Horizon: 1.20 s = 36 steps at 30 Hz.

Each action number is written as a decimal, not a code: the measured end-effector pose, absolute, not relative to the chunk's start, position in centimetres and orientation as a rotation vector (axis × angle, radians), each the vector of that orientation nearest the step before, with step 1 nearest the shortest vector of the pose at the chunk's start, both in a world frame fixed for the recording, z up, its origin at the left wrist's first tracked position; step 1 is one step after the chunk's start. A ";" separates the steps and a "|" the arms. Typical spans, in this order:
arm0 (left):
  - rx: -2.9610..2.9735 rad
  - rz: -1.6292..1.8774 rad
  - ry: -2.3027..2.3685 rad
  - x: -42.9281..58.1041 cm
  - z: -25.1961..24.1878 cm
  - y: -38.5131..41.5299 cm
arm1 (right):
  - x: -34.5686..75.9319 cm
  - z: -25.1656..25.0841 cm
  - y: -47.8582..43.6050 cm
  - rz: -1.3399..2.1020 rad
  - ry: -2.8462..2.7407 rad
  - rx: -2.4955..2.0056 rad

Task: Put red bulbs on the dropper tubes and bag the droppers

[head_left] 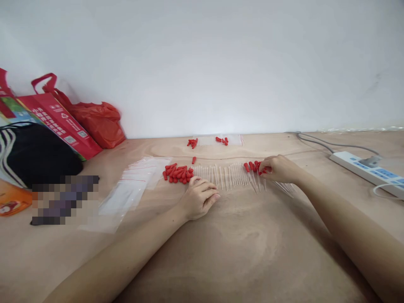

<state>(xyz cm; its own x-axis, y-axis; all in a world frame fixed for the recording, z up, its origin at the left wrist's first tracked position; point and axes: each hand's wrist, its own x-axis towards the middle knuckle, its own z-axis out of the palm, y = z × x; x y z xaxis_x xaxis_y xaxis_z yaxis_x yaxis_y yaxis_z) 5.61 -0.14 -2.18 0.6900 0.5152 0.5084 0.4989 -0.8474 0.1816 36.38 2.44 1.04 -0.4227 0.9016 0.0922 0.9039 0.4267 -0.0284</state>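
The left hand (200,197) lies palm-down on the counter (240,248), fingers released. It sits just beside a heap of red caps (178,172) and the left end of a row of clear tubes (230,176). The right hand (279,168) is at the row's right end, fingers pinched on 1 red cap (263,170). Zip bags (132,189) lie to the left, and a power strip (366,167) lies well apart on the right. Open wood spreads between both forearms toward the near edge.
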 end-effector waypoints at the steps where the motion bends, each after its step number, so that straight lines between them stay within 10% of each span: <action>1: 2.863 0.873 0.857 5.6 -2.2 -0.1 | 36.3 1.0 2.5 -0.062 -2.575 -1.647; 16: 2.865 0.882 0.884 5.6 -2.3 -0.1 | 35.0 0.3 2.4 -0.361 -2.595 -1.698; 36: 2.686 0.842 1.755 9.5 -1.2 3.4 | 29.1 1.2 -1.0 0.691 -2.677 -0.844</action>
<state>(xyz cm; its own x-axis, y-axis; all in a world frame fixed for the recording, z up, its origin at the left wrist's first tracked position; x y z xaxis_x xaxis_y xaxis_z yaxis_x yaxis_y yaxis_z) 9.47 3.37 -1.24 0.3167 0.8058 0.5003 0.8945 -0.4292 0.1251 29.09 -1.00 1.23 -0.8009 0.5916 0.0924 0.4730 0.7198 -0.5080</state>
